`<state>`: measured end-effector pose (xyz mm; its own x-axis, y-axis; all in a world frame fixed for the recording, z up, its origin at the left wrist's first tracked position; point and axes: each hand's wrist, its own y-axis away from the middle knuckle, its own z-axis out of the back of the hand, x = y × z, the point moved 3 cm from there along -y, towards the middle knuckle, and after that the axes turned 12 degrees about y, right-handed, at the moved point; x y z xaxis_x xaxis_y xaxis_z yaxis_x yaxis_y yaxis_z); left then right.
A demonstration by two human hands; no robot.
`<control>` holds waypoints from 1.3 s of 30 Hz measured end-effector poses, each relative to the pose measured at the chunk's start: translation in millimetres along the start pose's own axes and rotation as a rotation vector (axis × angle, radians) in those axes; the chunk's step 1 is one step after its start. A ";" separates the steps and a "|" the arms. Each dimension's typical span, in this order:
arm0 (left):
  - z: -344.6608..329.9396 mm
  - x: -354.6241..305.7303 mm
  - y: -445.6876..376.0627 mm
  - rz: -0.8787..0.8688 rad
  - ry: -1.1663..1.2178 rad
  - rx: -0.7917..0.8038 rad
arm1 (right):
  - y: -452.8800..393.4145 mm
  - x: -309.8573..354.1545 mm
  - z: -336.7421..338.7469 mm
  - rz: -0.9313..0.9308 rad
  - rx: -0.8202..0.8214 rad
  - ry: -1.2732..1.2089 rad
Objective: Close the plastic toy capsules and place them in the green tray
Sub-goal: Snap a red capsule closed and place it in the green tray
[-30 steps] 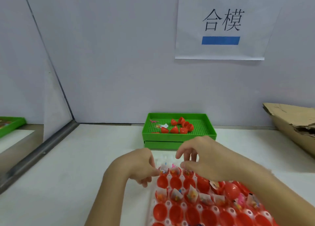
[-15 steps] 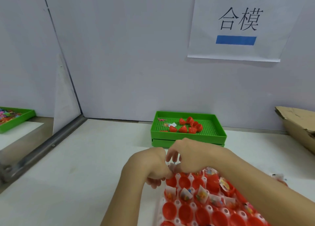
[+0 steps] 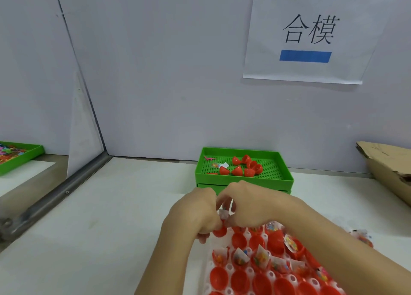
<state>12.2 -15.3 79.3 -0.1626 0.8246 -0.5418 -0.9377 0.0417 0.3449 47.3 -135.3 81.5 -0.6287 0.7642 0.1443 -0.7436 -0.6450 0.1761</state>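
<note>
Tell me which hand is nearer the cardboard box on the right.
Right hand: it lies between the cardboard box and the left hand, which is farther off.

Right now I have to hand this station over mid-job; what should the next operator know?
Left hand grips a red capsule half at the far-left corner of the white holder tray.
Right hand pinches a small toy packet just above it.
Green tray behind the hands holds several red capsules.
Left to do: close this capsule, move it to the green tray, then work through the packet-filled halves in the holder.
</note>
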 end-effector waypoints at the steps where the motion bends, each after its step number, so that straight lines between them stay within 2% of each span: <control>1: 1.4 0.1 0.8 -0.001 -0.008 -0.020 | -0.2 -1.2 1.5 -0.005 -0.007 -0.006; 6: 10.8 0.1 6.8 -0.015 -0.032 -0.181 | 1.5 -7.2 12.7 -0.016 -0.051 -0.087; 11: 20.7 -10.5 13.6 -0.152 -0.037 -0.337 | 11.4 -15.5 22.7 -0.057 -0.186 -0.143; 18: 18.1 -30.2 16.6 -0.371 0.020 -0.364 | 49.3 -32.6 30.5 -0.152 -0.360 -0.180; 23: 11.8 -49.2 22.8 -0.515 0.070 -0.362 | 84.1 -47.9 30.0 -0.215 -0.422 -0.253; 29: -6.6 -68.5 25.6 -0.571 0.157 -0.364 | 109.5 -57.1 27.3 -0.263 -0.447 -0.383; 33: -10.0 -73.7 27.6 -0.583 0.349 -0.377 | 119.9 -62.2 29.8 -0.317 -0.497 -0.413; 36: -7.9 -77.1 31.9 -0.587 0.488 -0.459 | 125.0 -64.9 32.7 -0.367 -0.536 -0.405; 39: -3.2 -84.5 42.1 -0.616 0.485 -0.608 | 131.4 -67.2 39.9 -0.438 -0.612 -0.416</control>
<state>-14.6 -85.0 137.1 0.4256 0.4300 -0.7962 -0.8764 -0.0233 -0.4811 0.9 -271.2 133.8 -0.2108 0.8067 0.5521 -0.9669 -0.0888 -0.2393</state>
